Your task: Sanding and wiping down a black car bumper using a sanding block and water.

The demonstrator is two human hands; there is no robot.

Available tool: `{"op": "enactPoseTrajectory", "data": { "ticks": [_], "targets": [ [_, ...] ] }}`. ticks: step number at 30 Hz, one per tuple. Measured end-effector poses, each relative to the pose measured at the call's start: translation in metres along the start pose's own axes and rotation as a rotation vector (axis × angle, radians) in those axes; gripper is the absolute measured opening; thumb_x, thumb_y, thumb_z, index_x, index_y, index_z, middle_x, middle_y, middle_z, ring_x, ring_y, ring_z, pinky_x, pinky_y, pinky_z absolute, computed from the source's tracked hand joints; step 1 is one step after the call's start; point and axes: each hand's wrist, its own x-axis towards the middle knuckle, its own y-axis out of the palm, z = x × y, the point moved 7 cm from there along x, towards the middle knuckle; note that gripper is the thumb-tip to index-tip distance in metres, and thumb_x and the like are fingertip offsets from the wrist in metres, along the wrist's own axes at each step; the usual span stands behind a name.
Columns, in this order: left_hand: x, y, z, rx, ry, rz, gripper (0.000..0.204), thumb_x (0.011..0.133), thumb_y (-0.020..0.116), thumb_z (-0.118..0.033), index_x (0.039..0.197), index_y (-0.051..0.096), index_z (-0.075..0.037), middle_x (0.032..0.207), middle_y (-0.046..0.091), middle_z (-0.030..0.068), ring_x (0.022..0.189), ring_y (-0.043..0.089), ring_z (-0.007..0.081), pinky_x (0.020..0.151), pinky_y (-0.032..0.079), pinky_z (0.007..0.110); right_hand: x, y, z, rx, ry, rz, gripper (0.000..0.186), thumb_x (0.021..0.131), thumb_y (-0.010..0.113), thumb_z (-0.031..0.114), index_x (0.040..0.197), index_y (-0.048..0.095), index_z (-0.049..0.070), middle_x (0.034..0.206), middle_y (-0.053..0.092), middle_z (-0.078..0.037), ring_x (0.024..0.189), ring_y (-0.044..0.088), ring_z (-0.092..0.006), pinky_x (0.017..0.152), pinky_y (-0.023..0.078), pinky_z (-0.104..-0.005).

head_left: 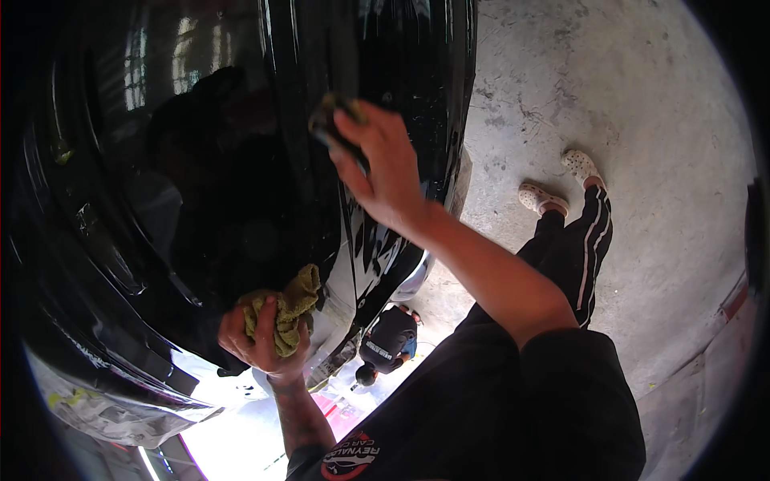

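A glossy black car body panel (233, 200) fills the left and upper part of the view, with windows mirrored in it. My right hand (387, 164) is closed round a small dark pad (324, 124) with a yellowish part, over the panel near its right side. Motion blurs the pad, and I cannot tell whether it touches the paint. Lower down, my left hand (255, 338) grips a crumpled olive-green cloth (293, 309) at the panel's near part. Its fingers wrap round the cloth, and some are hidden by it.
Another person (388, 337) in dark clothes crouches beyond the car's lower edge. Grey stained concrete floor (642, 104) spreads to the right, where my legs and light clogs (544, 199) show. Pale covering material (120, 417) lies along the car's lower left. Bright light comes from below.
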Motion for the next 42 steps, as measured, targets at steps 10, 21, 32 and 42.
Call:
{"op": "enactPoseTrajectory", "data": {
  "ticks": [10,21,32,42],
  "targets": [
    [0.003,-0.002,-0.004,0.051,0.019,-0.015,0.047,0.072,0.073,-0.032,0.113,0.074,-0.009,0.119,0.058,0.0162,0.111,0.055,0.0369,0.094,0.046,0.052,-0.007,-0.001,0.007,-0.004,0.001,-0.011,0.049,0.084,0.075,0.012,0.131,0.06,0.008,0.13,0.058,-0.014,0.104,0.058,-0.0341,0.086,0.052,-0.0432],
    [0.062,0.013,-0.021,-0.081,0.081,0.121,0.045,0.073,0.076,-0.031,0.115,0.075,-0.015,0.126,0.064,0.0134,0.109,0.058,0.0355,0.093,0.046,0.047,-0.045,-0.025,0.007,-0.019,0.049,0.359,0.049,0.084,0.077,0.011,0.13,0.061,0.008,0.127,0.06,-0.015,0.104,0.06,-0.0362,0.089,0.052,-0.0443],
    [0.299,0.052,-0.097,0.123,0.419,0.084,0.06,0.072,0.08,-0.012,0.129,0.069,-0.023,0.13,0.062,0.0085,0.11,0.061,0.0344,0.099,0.05,0.043,-0.054,-0.144,-0.05,-0.157,0.34,0.327,0.04,0.086,0.075,0.011,0.124,0.063,0.006,0.12,0.065,-0.015,0.107,0.062,-0.0373,0.093,0.051,-0.0442],
    [0.133,0.064,-0.084,0.216,0.559,0.612,0.038,0.075,0.074,-0.021,0.112,0.074,-0.017,0.107,0.057,0.0044,0.094,0.056,0.0256,0.076,0.045,0.041,-0.061,-0.262,-0.101,-0.194,0.613,0.112,0.055,0.094,0.065,0.007,0.146,0.049,0.007,0.134,0.059,-0.019,0.12,0.059,-0.0308,0.107,0.043,-0.0358]
  ]
}}
